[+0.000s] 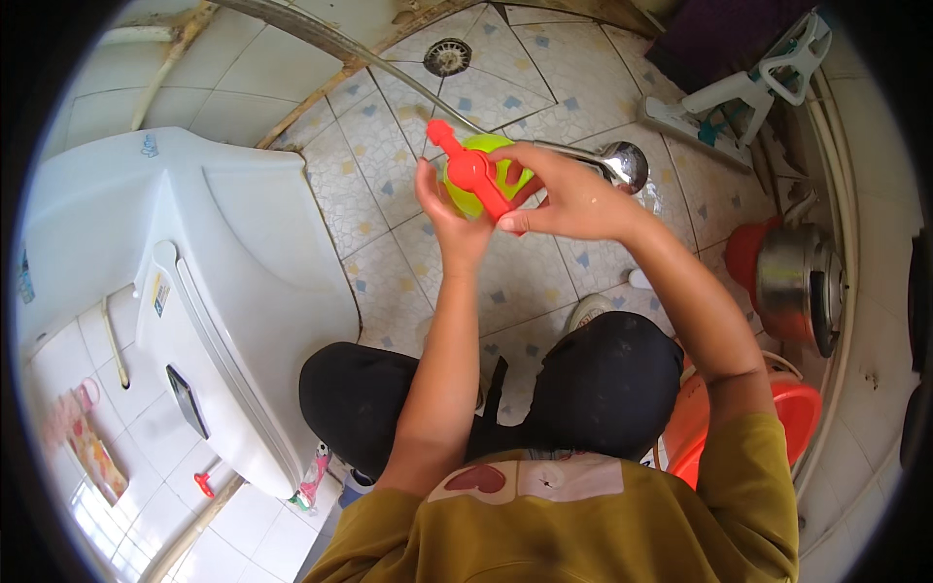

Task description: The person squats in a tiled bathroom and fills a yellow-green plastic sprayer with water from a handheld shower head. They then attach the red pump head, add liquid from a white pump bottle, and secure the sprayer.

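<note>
A bright green plastic spray bottle [503, 167] with a red spray head [470, 169] is up in front of me, above the tiled floor. With my right hand [565, 193] I grip the lower right end of the red head between thumb and fingers. My left hand [452, 211] is curved around the bottle's left and lower side; part of its fingers is hidden behind the bottle. Just beyond my right hand, a chrome shower head [625, 166] on a metal hose lies across the floor.
A white toilet [255, 218] with its lid [211, 350] is at my left. A floor drain [447, 57] lies ahead. To my right are a folding stool [729, 116], a metal pot [791, 280] and a red bucket [800, 408].
</note>
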